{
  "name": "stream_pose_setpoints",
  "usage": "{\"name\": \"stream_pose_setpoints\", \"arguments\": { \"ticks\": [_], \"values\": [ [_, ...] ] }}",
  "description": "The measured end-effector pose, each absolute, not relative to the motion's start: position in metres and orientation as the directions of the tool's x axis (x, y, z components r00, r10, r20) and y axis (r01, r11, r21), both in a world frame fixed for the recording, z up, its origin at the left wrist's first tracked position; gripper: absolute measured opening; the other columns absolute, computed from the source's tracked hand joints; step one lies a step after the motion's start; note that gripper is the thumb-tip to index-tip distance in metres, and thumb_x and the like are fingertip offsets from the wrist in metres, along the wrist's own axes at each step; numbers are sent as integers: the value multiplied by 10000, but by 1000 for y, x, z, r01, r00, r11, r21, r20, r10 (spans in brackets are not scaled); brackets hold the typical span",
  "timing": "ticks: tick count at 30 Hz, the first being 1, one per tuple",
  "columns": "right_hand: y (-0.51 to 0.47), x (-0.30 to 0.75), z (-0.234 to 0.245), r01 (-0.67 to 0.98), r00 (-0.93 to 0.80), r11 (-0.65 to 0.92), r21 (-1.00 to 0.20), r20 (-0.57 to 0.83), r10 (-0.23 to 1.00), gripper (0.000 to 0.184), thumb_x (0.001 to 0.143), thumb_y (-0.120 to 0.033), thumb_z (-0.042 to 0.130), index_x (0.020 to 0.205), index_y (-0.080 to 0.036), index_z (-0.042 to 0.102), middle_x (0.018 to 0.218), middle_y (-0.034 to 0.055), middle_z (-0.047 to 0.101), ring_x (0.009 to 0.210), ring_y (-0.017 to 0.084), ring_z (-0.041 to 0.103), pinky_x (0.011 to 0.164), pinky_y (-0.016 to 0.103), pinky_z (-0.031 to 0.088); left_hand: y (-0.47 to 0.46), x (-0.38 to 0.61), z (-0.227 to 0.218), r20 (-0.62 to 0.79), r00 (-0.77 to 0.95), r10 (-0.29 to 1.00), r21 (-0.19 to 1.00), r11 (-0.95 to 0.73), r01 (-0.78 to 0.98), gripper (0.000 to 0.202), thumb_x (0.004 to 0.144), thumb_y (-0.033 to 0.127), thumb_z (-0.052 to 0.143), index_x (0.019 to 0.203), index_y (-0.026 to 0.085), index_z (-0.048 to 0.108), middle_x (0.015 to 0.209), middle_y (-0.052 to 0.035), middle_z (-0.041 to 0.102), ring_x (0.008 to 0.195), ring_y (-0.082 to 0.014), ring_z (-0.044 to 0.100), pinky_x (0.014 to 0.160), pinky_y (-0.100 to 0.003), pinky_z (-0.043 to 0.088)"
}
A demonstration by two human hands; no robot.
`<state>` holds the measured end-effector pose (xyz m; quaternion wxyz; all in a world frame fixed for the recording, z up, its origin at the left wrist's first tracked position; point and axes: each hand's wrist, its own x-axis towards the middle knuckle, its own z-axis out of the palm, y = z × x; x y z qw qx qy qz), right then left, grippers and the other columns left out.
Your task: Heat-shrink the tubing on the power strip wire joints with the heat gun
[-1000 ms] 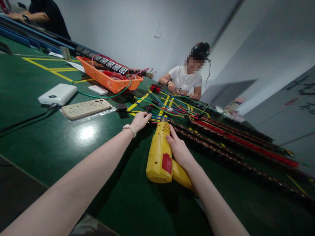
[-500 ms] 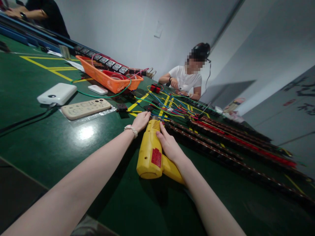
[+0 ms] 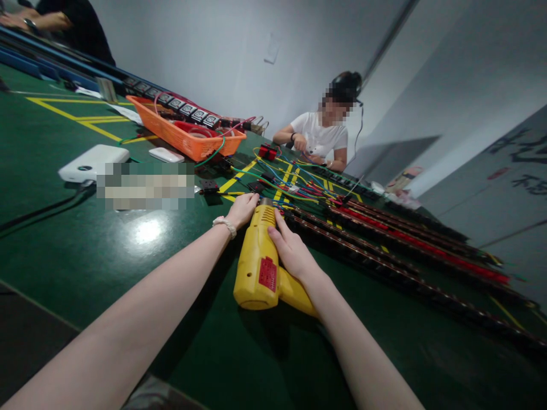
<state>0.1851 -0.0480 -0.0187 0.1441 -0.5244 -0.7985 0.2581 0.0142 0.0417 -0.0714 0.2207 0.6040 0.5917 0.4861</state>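
My right hand (image 3: 290,250) grips a yellow heat gun (image 3: 256,265) with a red label, its nozzle pointing away from me toward a tangle of coloured wires (image 3: 294,185) on the green table (image 3: 85,250). My left hand (image 3: 243,209) rests just left of the nozzle, fingers curled and pinched on something small among the wires that I cannot make out. A pale bracelet sits on my left wrist.
Long black and red strips (image 3: 405,239) lie to the right. An orange basket (image 3: 183,136) of parts, a white power bank (image 3: 92,162) and a small white device (image 3: 166,155) are at the left. One person in white sits across the table, another in black at far left.
The heat gun and my right hand have moved left and slightly forward, closing in beside my left hand. My left hand has stayed at the wires.
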Motion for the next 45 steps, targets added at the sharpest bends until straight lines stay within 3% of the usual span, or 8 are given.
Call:
{"name": "stream_pose_setpoints", "arguments": {
  "ticks": [9,16,23,28,45],
  "values": [
    [-49,188,-18,762,-381,290,-579,-39,924,797,776,-735,171,1428,-282,104,1242,69,471,1150,187,477,1010,348,343,43,12,-71,292,-163,943,867,-188,462,402,870,361,317,654,86,516,672,-27,521,625,-77,410,598,-197,253],
    [-51,208,-16,779,-317,233,-582,-45,947,700,770,-738,190,1387,-431,69,1282,14,438,1159,199,476,1008,410,341,42,13,-72,289,-185,939,883,-187,430,397,861,371,327,645,98,518,647,-19,516,634,-82,429,597,-194,264],
    [-52,215,-17,780,-288,215,-588,-33,957,731,769,-735,202,1401,-393,67,1308,25,410,1197,202,443,1031,405,328,41,14,-71,254,-220,942,903,-149,404,405,848,381,346,643,95,548,630,-25,526,609,-83,433,581,-194,264],
    [-51,216,-18,792,-280,211,-572,-33,959,694,770,-735,199,1384,-437,74,1318,0,400,1193,203,447,1022,419,333,41,15,-71,237,-236,942,910,-130,394,417,839,390,361,669,88,592,679,-44,577,635,-96,472,589,-195,276],
    [-55,205,-12,806,-266,199,-557,-42,963,792,790,-712,180,1434,-264,72,1257,67,459,1138,169,486,1013,324,348,40,16,-72,272,-251,929,900,-153,408,417,830,385,362,657,80,587,645,-43,561,602,-90,449,565,-200,262]
  ]
}}
